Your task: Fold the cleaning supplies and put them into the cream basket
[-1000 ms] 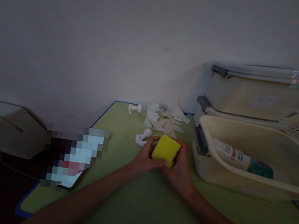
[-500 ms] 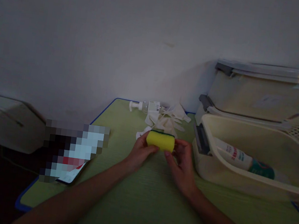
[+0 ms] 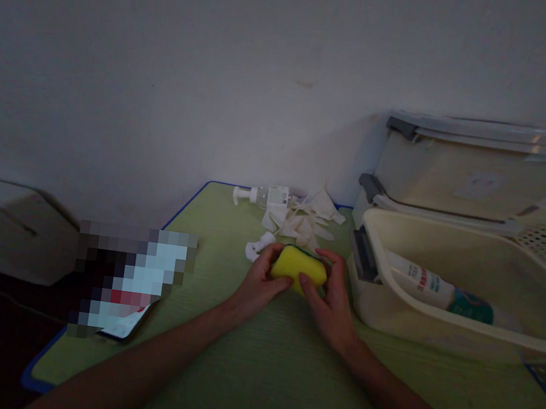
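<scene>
Head view: our left hand [image 3: 261,283] and our right hand [image 3: 335,300] both have their fingers closed on the yellow sponge [image 3: 299,267], gripping it at either end above the green table [image 3: 227,359]. Just beyond it lie a white nozzle [image 3: 260,246], crumpled white gloves [image 3: 300,225] and a pump bottle [image 3: 274,196] on its side. To our right, an open bin [image 3: 418,327] holds a white-and-green bottle [image 3: 442,294]; to our left we see a phone [image 3: 133,307], partly blurred.

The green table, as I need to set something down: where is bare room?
Bare tabletop shows between the phone and left hand, and between the forearms. It is crowded behind the sponge, with bottle and gloves, and at right by the bin.
</scene>
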A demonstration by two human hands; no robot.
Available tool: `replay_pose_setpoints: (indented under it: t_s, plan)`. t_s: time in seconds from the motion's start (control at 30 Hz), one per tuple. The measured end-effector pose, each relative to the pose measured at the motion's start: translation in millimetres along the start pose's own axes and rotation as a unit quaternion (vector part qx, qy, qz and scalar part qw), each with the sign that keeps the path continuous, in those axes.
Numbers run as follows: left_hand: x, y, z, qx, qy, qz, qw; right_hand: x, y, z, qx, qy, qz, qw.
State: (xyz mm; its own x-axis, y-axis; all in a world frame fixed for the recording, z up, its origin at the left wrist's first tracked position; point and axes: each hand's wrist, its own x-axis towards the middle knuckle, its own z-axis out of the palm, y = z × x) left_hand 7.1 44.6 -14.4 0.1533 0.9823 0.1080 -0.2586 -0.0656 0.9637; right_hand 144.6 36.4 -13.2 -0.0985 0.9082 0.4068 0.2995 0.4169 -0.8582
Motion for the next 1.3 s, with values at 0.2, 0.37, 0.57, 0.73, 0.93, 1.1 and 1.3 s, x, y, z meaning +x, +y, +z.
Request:
replay_pose_setpoints:
  t_s: [0.2, 0.37, 0.57, 0.73, 0.93, 1.1, 1.3]
  plan:
    - [-7.4, 0.3, -1.6, 0.101, -0.034, 0.097, 0.99, 0.0, 3.4, -1.3, -0.065, 0.008, -0.046, 0.997]
    - [-4.0, -4.5, -8.3, 0.136, -0.047, 0.111, 0.983, 1.2, 7.5, 0.3, -0.083, -0.018, -0.062, 0.994]
    - [1.0, -13.8, -11.9, 0.101, -0.045, 0.098, 0.989, 3.1, 8.6, -2.6, -0.107, -0.051, -0.086, 0.989]
    - [5.2, -15.3, -11.4, 0.068, -0.06, 0.081, 0.993, 5.2, 8.9, -6.1, -0.146, -0.088, -0.092, 0.981]
    - [12.4, -15.0, -15.6, 0.062, -0.102, 0.029, 0.992, 9.2, 11.2, -5.3, -0.184, -0.102, -0.085, 0.974]
    - [17.3, -16.6, -18.1, 0.069, -0.112, 0.021, 0.991, 10.5, 10.8, -2.7, -0.203, -0.098, -0.08, 0.971]
    - [31.3, -1.7, -28.6, 0.089, -0.201, -0.051, 0.974, 16.6, 9.2, -3.3, -0.239, -0.12, -0.074, 0.961]
